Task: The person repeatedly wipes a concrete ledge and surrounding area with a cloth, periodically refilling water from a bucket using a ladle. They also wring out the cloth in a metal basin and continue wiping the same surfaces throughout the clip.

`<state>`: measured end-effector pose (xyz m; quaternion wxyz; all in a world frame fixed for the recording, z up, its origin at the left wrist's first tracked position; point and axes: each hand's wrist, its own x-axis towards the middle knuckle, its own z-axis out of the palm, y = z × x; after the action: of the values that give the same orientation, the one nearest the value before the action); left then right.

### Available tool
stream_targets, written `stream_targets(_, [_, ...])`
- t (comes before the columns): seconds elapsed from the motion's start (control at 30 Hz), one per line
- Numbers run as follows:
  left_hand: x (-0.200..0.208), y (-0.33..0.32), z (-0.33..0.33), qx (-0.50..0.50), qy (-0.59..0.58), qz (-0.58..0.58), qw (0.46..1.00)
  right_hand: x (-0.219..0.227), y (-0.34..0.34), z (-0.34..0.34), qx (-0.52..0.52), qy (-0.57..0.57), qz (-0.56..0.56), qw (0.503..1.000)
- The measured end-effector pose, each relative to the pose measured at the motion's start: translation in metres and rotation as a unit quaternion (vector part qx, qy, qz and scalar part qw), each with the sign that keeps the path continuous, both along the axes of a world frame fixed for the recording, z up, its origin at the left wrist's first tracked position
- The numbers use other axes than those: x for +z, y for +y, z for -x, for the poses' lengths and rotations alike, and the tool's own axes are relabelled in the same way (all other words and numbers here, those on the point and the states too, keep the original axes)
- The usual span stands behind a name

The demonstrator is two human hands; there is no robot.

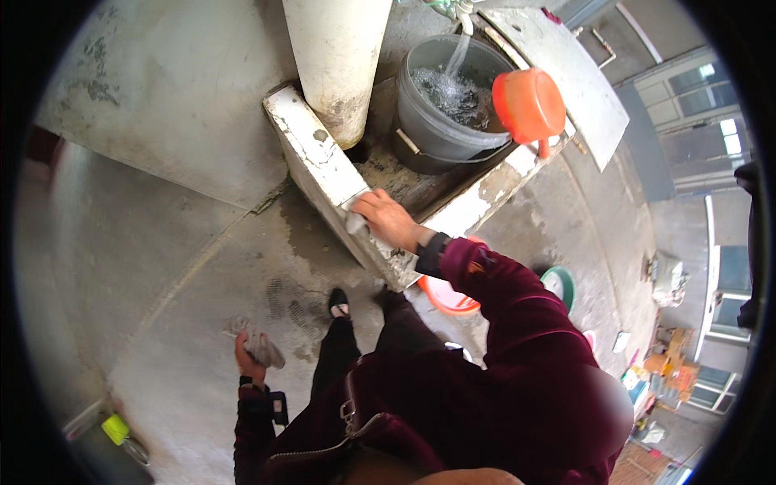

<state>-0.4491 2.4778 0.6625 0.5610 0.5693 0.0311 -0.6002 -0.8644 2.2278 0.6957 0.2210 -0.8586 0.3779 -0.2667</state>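
Note:
My right hand (388, 221) reaches out to the near left corner of a worn, white-topped basin (311, 144). Its fingers are closed on a small grey-white cloth (356, 223) that rests on the basin's rim. Low on the left, my left hand (250, 361) grips a crumpled greyish cloth (263, 347), held above the concrete floor. Inside the basin stands a grey bucket (412, 133). Water (459, 58) pours into it from a tap (463, 8). An orange dipper (531, 105) sits at the bucket's right rim, its handle pointing toward me.
A thick pale pipe (339, 56) runs down into the basin's left side. Below the right arm, an orange-rimmed basin (449, 297) and a green tub (559, 287) stand on the floor. A pale slab (566, 65) leans at the upper right. Boxes (675, 364) are piled far right.

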Motion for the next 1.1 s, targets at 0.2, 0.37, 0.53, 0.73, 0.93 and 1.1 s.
stream_targets(0.2, [0.024, -0.037, 0.015, -0.073, -0.022, 0.001, 0.997, 0.002, 0.086, 0.052, -0.05, 0.005, -0.015, 0.999])
stream_targets(0.37, [0.057, -0.069, 0.036, -0.125, -0.071, -0.019, 0.989, -0.003, 0.118, 0.084, -0.169, -0.024, 0.001, 0.985])
stream_targets(0.53, [0.082, -0.082, 0.056, -0.231, -0.108, -0.012, 0.967, -0.007, 0.12, 0.147, -0.358, -0.019, 0.087, 0.929])
stream_targets(0.73, [0.094, -0.092, 0.076, -0.237, -0.124, -0.045, 0.962, -0.008, 0.079, 0.232, -0.473, 0.059, 0.133, 0.869])
stream_targets(0.93, [0.095, -0.091, 0.095, -0.233, -0.126, -0.055, 0.963, -0.017, 0.05, 0.259, -0.464, 0.051, 0.133, 0.874])
stream_targets(1.1, [0.098, -0.089, 0.111, -0.256, -0.125, -0.05, 0.957, -0.019, 0.066, 0.217, -0.411, 0.028, 0.098, 0.906])
